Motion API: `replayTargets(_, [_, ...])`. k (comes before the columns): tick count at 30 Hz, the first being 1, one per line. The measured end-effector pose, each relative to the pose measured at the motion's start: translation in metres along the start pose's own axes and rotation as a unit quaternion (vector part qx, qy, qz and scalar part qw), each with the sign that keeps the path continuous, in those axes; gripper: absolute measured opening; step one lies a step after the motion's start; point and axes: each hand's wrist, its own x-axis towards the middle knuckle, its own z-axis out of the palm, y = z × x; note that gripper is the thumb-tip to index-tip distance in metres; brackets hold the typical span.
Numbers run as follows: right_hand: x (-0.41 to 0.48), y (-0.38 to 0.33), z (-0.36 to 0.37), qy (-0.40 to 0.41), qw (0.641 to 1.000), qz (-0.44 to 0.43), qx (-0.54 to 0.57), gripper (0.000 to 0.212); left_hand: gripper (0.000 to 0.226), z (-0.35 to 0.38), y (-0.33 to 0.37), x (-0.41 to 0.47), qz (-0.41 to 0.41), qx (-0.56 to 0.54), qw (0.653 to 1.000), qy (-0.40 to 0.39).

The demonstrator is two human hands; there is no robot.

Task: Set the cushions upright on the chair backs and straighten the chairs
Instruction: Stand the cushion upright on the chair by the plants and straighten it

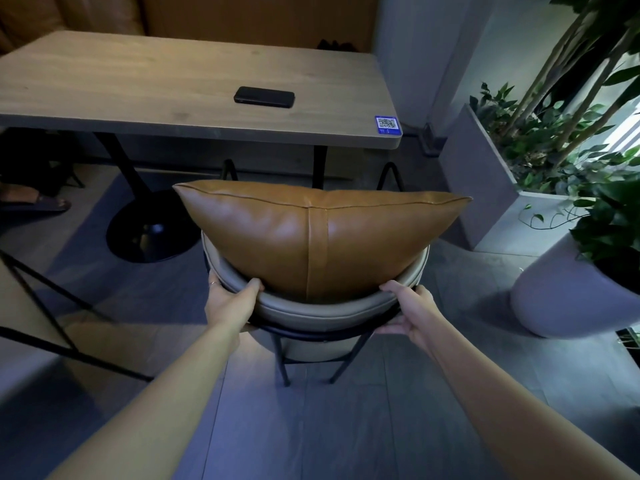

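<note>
A tan leather cushion (311, 233) stands upright against the curved grey back of a chair (311, 311) directly in front of me. The chair has black metal legs and faces the table. My left hand (230, 303) grips the left side of the chair back, thumb over the padded rim next to the cushion. On the right side, my right hand (410, 313) holds the rim in the same way, its fingers wrapped under the black frame. The chair seat is hidden behind the cushion and back.
A wooden table (138, 88) with a black phone (264, 97) and a QR sticker (388, 125) stands just beyond the chair. Its black round base (152, 233) is on the floor at left. Grey planters with plants (554, 140) line the right. Black frame bars (52, 306) cross the left.
</note>
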Motion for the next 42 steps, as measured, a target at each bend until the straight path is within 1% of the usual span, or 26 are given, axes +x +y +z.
replayTargets(4, [0.006, -0.010, 0.012, 0.005, 1.000, -0.001, 0.004, 0.080, 0.079, 0.000, 0.011, 0.015, 0.003, 0.003, 1.000, -0.002])
replayTargets(6, [0.009, -0.016, 0.019, 0.006, 1.000, -0.001, 0.007, 0.081, 0.082, 0.000, 0.019, 0.022, 0.003, 0.004, 1.000, -0.004])
replayTargets(10, [0.016, -0.028, 0.032, 0.010, 1.000, -0.002, 0.008, 0.081, 0.078, 0.001, 0.033, 0.036, 0.007, -0.003, 1.000, -0.009])
replayTargets(13, [0.021, -0.034, 0.042, 0.017, 1.000, -0.001, 0.003, 0.082, 0.081, -0.001, 0.041, 0.047, 0.007, 0.001, 1.000, -0.013])
replayTargets(17, [0.027, -0.038, 0.051, 0.031, 1.000, 0.004, -0.003, 0.085, 0.079, -0.003, 0.050, 0.057, 0.003, 0.010, 1.000, -0.012])
replayTargets(24, [0.029, -0.037, 0.051, 0.041, 0.999, 0.000, 0.004, 0.091, 0.087, -0.004, 0.049, 0.057, 0.023, 0.012, 0.999, -0.028])
replayTargets(27, [0.031, -0.038, 0.049, 0.034, 0.999, -0.001, 0.013, 0.091, 0.090, -0.003, 0.050, 0.057, 0.027, 0.018, 0.999, -0.023])
replayTargets(31, [0.030, -0.041, 0.047, 0.018, 1.000, 0.009, 0.008, 0.088, 0.090, -0.003, 0.054, 0.051, 0.019, 0.052, 0.998, -0.006])
replayTargets(34, [0.026, -0.044, 0.048, 0.010, 1.000, 0.011, 0.004, 0.084, 0.099, -0.001, 0.060, 0.038, 0.035, 0.128, 0.991, 0.012])
replayTargets(36, [0.020, -0.047, 0.047, 0.000, 1.000, 0.009, -0.004, 0.086, 0.103, 0.003, 0.068, 0.020, 0.059, 0.166, 0.984, 0.029])
replayTargets(37, [0.016, -0.048, 0.045, -0.006, 1.000, 0.009, -0.014, 0.089, 0.104, 0.005, 0.074, 0.007, 0.085, 0.176, 0.980, 0.041])
replayTargets(39, [0.009, -0.046, 0.040, -0.017, 0.999, 0.012, -0.033, 0.102, 0.106, 0.009, 0.087, -0.023, 0.180, 0.210, 0.959, 0.065])
replayTargets(40, [0.006, -0.045, 0.036, -0.029, 0.999, 0.014, -0.035, 0.109, 0.107, 0.011, 0.094, -0.038, 0.243, 0.238, 0.937, 0.078])
replayTargets(42, [0.002, -0.043, 0.030, -0.054, 0.998, 0.018, -0.033, 0.117, 0.106, 0.021, 0.112, -0.063, 0.364, 0.298, 0.877, 0.097])
